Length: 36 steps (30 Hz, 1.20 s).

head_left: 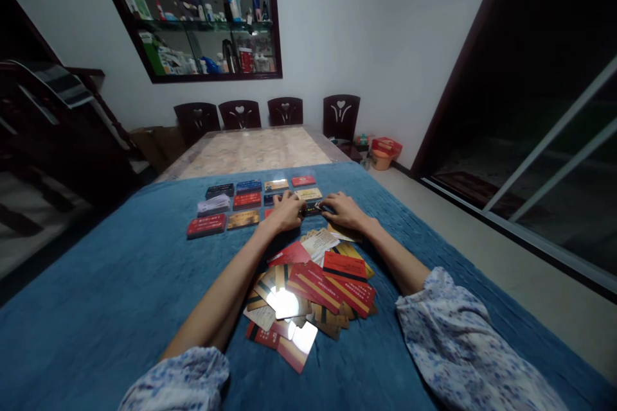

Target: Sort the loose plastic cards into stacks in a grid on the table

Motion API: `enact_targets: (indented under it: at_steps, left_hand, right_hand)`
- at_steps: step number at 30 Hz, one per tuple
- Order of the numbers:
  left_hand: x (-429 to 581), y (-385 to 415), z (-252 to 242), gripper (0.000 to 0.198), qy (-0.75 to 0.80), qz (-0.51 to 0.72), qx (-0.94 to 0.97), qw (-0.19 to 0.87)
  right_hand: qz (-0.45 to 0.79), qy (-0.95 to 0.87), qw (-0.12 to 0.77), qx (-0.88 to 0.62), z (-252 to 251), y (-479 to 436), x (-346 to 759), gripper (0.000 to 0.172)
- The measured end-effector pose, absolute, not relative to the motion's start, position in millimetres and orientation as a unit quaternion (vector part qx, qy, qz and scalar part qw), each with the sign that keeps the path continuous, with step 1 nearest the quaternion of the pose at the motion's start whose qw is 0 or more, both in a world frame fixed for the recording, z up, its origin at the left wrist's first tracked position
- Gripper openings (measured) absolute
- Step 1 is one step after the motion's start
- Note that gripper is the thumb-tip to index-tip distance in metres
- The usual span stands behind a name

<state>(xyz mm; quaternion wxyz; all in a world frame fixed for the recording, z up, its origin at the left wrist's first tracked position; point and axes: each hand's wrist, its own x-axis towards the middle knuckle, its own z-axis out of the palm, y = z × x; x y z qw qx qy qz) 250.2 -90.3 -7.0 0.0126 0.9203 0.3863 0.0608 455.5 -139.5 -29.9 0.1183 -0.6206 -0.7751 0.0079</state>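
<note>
Both my hands are at the near right of rows of sorted card stacks. Fingers of my left hand (288, 210) curl at the left end of a small stack of black cards (313, 208), and my right hand (345, 211) grips its right end. A yellowish stack (308, 193) lies just behind it. My left hand partly covers a red stack and a dark blue stack. Below my wrists spreads a loose heap of red, gold and white cards (315, 289), overlapping at many angles; two cards there reflect bright light.
Further stacks include a red stack (206, 225), a gold stack (243, 219), a white stack (213, 204) and a blue stack (249, 186). A blue cloth (120, 270) covers the near part of the marble-topped table (260, 148). Dark chairs (240, 114) stand behind it.
</note>
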Motion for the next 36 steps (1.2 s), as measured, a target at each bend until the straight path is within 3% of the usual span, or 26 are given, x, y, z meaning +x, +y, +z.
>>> enact_targets:
  at_steps: [9,36]
  left_hand:
    - [251,-94,-5,0.033,0.367,0.065,0.928,0.004]
    - [243,-111,14,0.020,0.348,0.075,0.934,0.009]
  right_hand:
    - [0.003,-0.781,0.133,-0.610,-26,-143,457,0.035]
    - [0.013,-0.829,0.170,-0.533,0,-158,429,0.017]
